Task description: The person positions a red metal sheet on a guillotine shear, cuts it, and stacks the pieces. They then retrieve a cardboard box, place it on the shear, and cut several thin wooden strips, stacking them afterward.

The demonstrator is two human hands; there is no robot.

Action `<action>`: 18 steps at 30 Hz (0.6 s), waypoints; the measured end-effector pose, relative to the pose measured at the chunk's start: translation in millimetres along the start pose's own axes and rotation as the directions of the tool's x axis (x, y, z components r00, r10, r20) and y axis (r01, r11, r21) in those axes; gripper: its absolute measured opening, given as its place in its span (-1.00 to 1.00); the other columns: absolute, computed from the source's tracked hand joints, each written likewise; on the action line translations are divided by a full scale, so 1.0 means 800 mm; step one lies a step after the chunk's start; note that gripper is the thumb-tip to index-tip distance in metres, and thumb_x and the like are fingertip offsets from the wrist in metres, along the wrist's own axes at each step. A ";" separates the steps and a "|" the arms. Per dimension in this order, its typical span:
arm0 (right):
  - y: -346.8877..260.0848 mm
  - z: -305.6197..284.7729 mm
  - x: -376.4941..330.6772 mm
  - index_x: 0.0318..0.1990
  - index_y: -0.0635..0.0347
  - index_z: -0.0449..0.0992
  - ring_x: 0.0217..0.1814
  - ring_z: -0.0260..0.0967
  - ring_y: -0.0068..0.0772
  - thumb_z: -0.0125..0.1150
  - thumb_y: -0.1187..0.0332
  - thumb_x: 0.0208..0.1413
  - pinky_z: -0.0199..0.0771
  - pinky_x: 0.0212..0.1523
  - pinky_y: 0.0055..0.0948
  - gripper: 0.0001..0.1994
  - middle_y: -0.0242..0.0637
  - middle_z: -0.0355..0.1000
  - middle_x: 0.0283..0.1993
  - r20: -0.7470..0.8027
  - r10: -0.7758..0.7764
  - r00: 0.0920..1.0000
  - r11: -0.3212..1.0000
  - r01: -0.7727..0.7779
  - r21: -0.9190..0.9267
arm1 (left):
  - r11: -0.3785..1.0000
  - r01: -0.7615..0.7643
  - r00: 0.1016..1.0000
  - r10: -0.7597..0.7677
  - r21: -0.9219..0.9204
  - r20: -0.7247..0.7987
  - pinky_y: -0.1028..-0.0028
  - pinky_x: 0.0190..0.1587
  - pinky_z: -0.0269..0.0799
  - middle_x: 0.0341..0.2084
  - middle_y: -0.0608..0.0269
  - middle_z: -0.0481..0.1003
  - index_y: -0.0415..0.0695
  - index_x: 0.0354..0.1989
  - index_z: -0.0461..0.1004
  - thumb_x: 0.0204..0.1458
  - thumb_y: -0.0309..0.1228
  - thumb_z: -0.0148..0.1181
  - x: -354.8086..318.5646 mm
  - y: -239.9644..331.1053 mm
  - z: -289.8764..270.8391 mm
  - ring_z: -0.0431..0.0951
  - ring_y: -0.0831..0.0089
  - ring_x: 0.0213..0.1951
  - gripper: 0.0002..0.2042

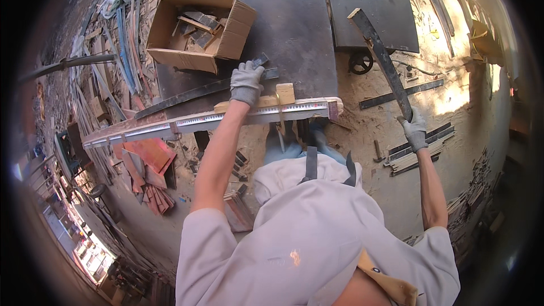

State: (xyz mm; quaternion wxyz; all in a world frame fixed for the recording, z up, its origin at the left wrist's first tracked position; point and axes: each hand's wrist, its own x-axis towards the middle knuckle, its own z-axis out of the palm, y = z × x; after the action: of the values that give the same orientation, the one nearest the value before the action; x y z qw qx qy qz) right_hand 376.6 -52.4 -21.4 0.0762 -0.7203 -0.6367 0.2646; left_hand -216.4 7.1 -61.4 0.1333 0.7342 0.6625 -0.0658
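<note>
We log: right hand (415, 129) clamped on long dark strip (381, 54), axis running 11 o'clock; left hand (246, 82) pressing short dark strip (266, 72) on tabletop (294, 22), hands well apart

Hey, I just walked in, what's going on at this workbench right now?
A person in a pale shirt and grey work gloves stands at a dark work table. The left hand presses on a long dark strip lying along the table just behind a measuring rail. The right hand holds another long dark strip out to the side, tilted up over the sawdust-covered floor. An open cardboard box of offcuts sits on the table.
</note>
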 end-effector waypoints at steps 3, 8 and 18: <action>-0.009 0.003 -0.007 0.11 0.15 0.51 -0.19 0.54 -0.05 0.54 0.21 0.07 0.52 -0.11 -0.11 -0.51 -0.05 0.56 -0.19 -0.057 -0.063 0.996 0.998 0.064 0.023 | 0.996 -0.077 0.994 0.080 -0.039 0.074 0.19 0.20 0.35 -0.01 0.14 0.47 0.02 0.04 0.62 -0.17 -0.25 0.56 0.011 0.005 -0.042 0.43 0.11 0.12 -0.49; -0.036 -0.016 -0.017 0.12 0.13 0.47 -0.13 0.55 0.13 0.58 0.12 0.04 0.53 -0.09 -0.06 -0.44 -0.03 0.54 -0.20 -0.070 -0.155 0.985 0.986 0.158 0.051 | 0.842 -0.376 0.871 0.177 -0.388 -0.459 0.18 0.07 0.53 0.00 0.10 0.54 -0.08 0.17 0.46 -0.05 -0.45 0.49 -0.042 0.002 -0.184 0.59 0.06 0.02 -0.45; -0.264 -0.129 -0.005 0.04 0.19 0.45 -0.32 0.52 -0.10 0.46 -0.23 0.11 0.53 -0.24 -0.20 -0.34 -0.16 0.49 -0.32 -0.272 -0.535 0.800 0.674 0.598 0.433 | 0.455 -0.753 0.581 0.119 -0.476 -0.805 0.59 -0.61 0.10 -0.48 0.44 0.41 -0.33 0.20 0.44 0.41 0.18 -0.03 -0.085 0.088 -0.678 0.19 0.75 -0.62 -0.32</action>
State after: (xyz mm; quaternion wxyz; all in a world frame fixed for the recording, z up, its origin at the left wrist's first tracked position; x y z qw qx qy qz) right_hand 240.8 4.7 161.4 0.3766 -0.4565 -0.7318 0.3379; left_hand -197.5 89.7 483.4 0.2054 0.7196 0.3821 0.5422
